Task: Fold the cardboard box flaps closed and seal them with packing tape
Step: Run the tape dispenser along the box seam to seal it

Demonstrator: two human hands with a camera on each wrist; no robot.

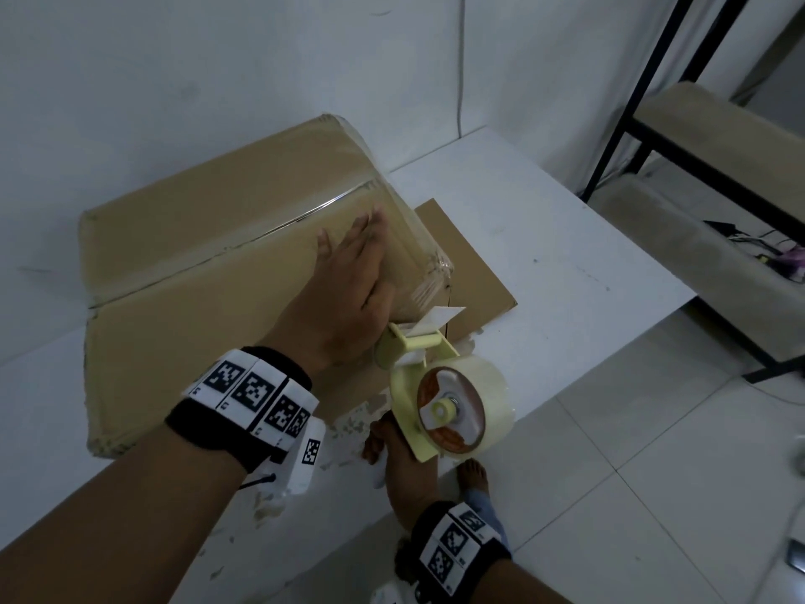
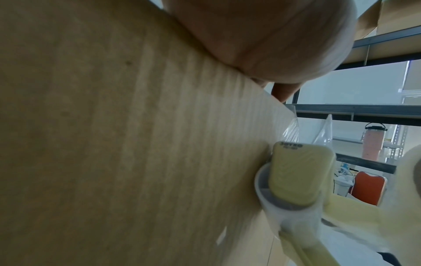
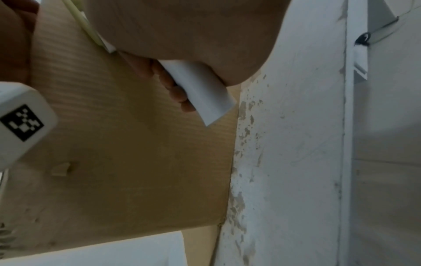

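A brown cardboard box [image 1: 209, 276] lies on the white table [image 1: 544, 263], flaps folded shut, with clear tape along its centre seam and over its right edge. My left hand [image 1: 348, 272] lies flat on the box top near that right edge, fingers straight. My right hand [image 1: 405, 451] grips the white handle [image 3: 200, 91] of a pale yellow tape dispenser [image 1: 440, 398] carrying a clear tape roll [image 1: 483, 407]. The dispenser head [image 2: 293, 176] touches the box's near right corner, just below my left hand. In the left wrist view the box wall [image 2: 125, 144] fills most of the frame.
A loose flat cardboard sheet [image 1: 470, 272] lies on the table right of the box. The table's front edge [image 3: 246, 162] has chipped paint. A black metal shelf rack [image 1: 653, 124] stands at the right, with tiled floor [image 1: 653, 494] below. A white wall backs the box.
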